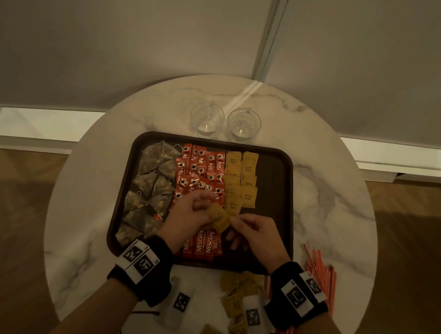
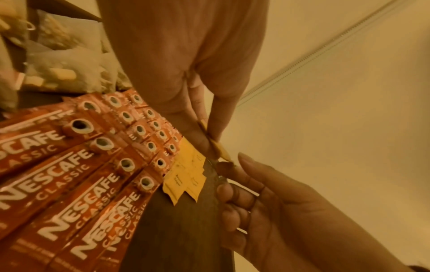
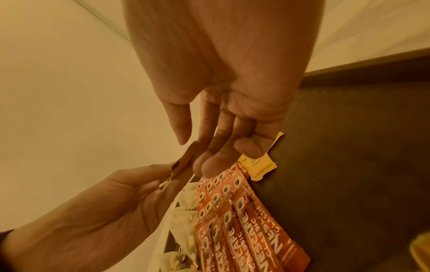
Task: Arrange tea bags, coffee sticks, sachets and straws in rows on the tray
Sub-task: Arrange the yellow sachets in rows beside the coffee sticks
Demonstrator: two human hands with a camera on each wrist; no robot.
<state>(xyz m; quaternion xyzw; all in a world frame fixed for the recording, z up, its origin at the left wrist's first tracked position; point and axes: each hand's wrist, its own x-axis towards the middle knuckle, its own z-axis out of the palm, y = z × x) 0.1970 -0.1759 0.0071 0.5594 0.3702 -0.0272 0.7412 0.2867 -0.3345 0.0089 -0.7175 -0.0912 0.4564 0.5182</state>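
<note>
A dark tray (image 1: 292,206) holds a column of tea bags (image 1: 151,182) on the left, red coffee sticks (image 1: 201,169) in the middle and tan sugar sachets (image 1: 240,181) right of them. Above the tray's near middle, my left hand (image 1: 192,211) grips a small bunch of sachets (image 1: 218,218), seen edge-on (image 2: 215,145) between thumb and fingers. My right hand (image 1: 255,229) pinches the bunch's right end (image 3: 184,162) with thumb and forefinger. Red straws (image 1: 321,270) lie on the table right of the tray.
More loose sachets (image 1: 237,292) lie on the round marble table (image 1: 335,212) in front of the tray. Two glass cups (image 1: 207,117) (image 1: 244,123) stand behind it. The tray's right strip (image 1: 272,192) is bare. A wall is close behind the table.
</note>
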